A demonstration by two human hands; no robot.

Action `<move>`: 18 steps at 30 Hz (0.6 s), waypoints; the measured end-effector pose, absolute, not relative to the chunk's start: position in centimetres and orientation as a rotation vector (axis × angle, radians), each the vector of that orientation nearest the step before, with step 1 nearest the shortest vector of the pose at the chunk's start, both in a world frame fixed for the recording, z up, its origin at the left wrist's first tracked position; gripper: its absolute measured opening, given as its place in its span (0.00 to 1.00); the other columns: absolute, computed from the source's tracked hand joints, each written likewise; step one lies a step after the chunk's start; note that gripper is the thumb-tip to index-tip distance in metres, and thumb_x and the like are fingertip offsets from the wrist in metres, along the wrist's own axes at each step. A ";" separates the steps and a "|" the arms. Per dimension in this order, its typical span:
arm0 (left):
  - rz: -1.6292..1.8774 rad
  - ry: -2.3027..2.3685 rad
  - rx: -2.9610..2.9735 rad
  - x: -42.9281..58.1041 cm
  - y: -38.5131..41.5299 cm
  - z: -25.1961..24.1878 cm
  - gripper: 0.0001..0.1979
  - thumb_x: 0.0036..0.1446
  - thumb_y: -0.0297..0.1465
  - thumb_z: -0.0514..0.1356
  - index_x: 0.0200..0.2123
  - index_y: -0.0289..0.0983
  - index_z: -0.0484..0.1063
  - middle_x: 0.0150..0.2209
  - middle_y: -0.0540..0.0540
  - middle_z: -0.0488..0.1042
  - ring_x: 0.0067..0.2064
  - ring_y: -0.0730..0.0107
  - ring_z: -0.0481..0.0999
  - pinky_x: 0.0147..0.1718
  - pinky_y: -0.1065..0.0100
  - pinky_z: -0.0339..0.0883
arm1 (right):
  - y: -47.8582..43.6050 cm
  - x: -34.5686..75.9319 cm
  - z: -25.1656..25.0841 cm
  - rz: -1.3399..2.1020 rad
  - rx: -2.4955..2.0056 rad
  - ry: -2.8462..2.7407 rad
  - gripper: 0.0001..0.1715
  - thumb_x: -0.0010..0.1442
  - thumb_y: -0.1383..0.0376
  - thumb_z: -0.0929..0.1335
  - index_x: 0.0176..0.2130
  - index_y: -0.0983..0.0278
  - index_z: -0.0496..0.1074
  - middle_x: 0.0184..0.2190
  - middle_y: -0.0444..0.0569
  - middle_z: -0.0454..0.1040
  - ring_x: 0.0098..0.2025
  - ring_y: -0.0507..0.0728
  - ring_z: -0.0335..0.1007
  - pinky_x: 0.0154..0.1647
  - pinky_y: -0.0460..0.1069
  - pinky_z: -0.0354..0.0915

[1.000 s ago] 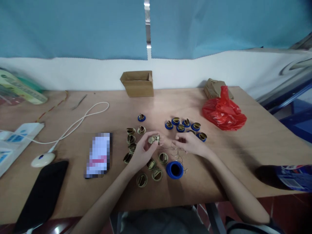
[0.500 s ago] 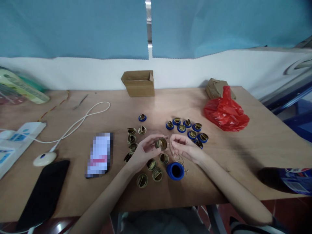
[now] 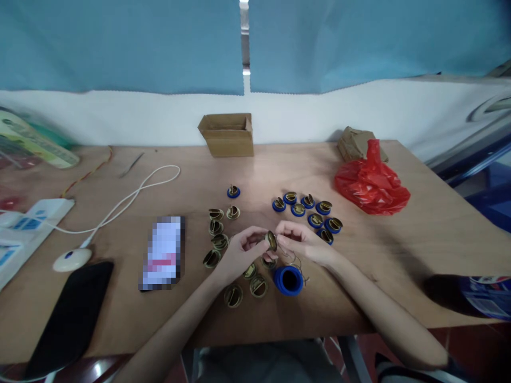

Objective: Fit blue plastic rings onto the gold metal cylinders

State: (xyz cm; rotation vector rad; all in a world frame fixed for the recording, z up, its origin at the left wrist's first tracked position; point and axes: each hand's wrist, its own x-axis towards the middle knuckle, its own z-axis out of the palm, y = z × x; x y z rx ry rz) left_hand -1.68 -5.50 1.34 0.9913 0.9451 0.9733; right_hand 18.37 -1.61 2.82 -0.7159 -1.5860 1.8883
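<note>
Between the thumb and fingers of my left hand [image 3: 238,255] is a round brass-coloured pin-back piece [image 3: 272,241], tilted nearly on edge. My right hand [image 3: 302,243] is closed in a pinch at its right edge; whatever lies between those fingertips is too small to make out. Below the hands stands a stack of blue rings [image 3: 289,280], with thin wire-like loops [image 3: 296,261] beside it. Several similar brass pieces [image 3: 258,286] lie under and left of my left hand. Beyond my right hand sit several brass pieces set in blue rings [image 3: 315,220].
A pixelated phone [image 3: 163,252], a dark phone [image 3: 72,314] and a white cable [image 3: 139,189] occupy the left side, near a power strip [image 3: 35,226]. An open cardboard box [image 3: 229,142] stands at the back. To the right are a red plastic bag [image 3: 371,183] and a bottle [image 3: 467,295].
My left hand has turned the brass piece from facing me to nearly edge-on and moved it slightly right. The fingertips of both hands are now closer together.
</note>
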 end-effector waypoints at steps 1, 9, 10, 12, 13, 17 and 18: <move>0.973 0.938 0.984 -1.7 -5.5 1.4 0.20 0.54 0.43 0.70 0.41 0.35 0.73 0.33 0.45 0.83 0.29 0.66 0.83 0.31 0.66 0.80 | -1.6 18.4 2.7 1.889 -0.711 -1.590 0.19 0.67 0.52 0.70 0.35 0.65 0.67 0.23 0.38 0.66 0.22 0.47 0.57 0.24 0.44 0.54; 0.975 0.923 0.998 -1.6 -5.4 1.6 0.18 0.55 0.43 0.69 0.39 0.36 0.73 0.31 0.46 0.82 0.29 0.65 0.84 0.31 0.65 0.81 | -1.6 18.1 2.3 1.925 -0.641 -1.505 0.17 0.68 0.55 0.69 0.34 0.64 0.68 0.20 0.38 0.67 0.21 0.47 0.57 0.22 0.44 0.52; 0.974 0.921 1.006 -1.6 -5.4 1.5 0.18 0.55 0.43 0.69 0.39 0.36 0.73 0.31 0.46 0.82 0.29 0.65 0.84 0.31 0.65 0.81 | -1.7 18.1 2.2 1.923 -0.656 -1.520 0.17 0.68 0.55 0.69 0.34 0.65 0.68 0.20 0.38 0.66 0.21 0.47 0.56 0.22 0.44 0.52; 0.975 0.924 1.016 -1.6 -5.4 1.3 0.18 0.55 0.43 0.69 0.38 0.35 0.73 0.31 0.46 0.82 0.28 0.65 0.83 0.31 0.65 0.81 | -1.7 18.1 2.2 1.913 -0.706 -1.537 0.16 0.67 0.56 0.70 0.34 0.65 0.68 0.20 0.37 0.66 0.20 0.46 0.56 0.23 0.44 0.52; 0.976 0.929 1.016 -1.6 -5.4 1.2 0.18 0.55 0.43 0.69 0.38 0.35 0.73 0.31 0.46 0.82 0.28 0.65 0.83 0.31 0.65 0.81 | -1.7 18.1 2.2 1.910 -0.732 -1.539 0.16 0.66 0.56 0.71 0.34 0.65 0.68 0.20 0.37 0.66 0.21 0.46 0.57 0.23 0.44 0.53; 0.988 0.942 1.004 -1.7 -5.4 0.8 0.17 0.56 0.42 0.69 0.39 0.35 0.74 0.32 0.47 0.82 0.30 0.65 0.83 0.32 0.64 0.81 | -1.8 18.2 2.3 1.894 -0.751 -1.553 0.17 0.61 0.56 0.74 0.36 0.64 0.67 0.26 0.39 0.69 0.25 0.47 0.62 0.25 0.44 0.57; 0.992 0.939 1.008 -1.7 -5.3 0.8 0.16 0.56 0.41 0.69 0.40 0.35 0.74 0.32 0.47 0.82 0.30 0.65 0.83 0.32 0.65 0.81 | -1.8 18.2 2.4 1.883 -0.745 -1.564 0.17 0.61 0.56 0.74 0.36 0.64 0.67 0.26 0.39 0.69 0.25 0.47 0.62 0.26 0.44 0.58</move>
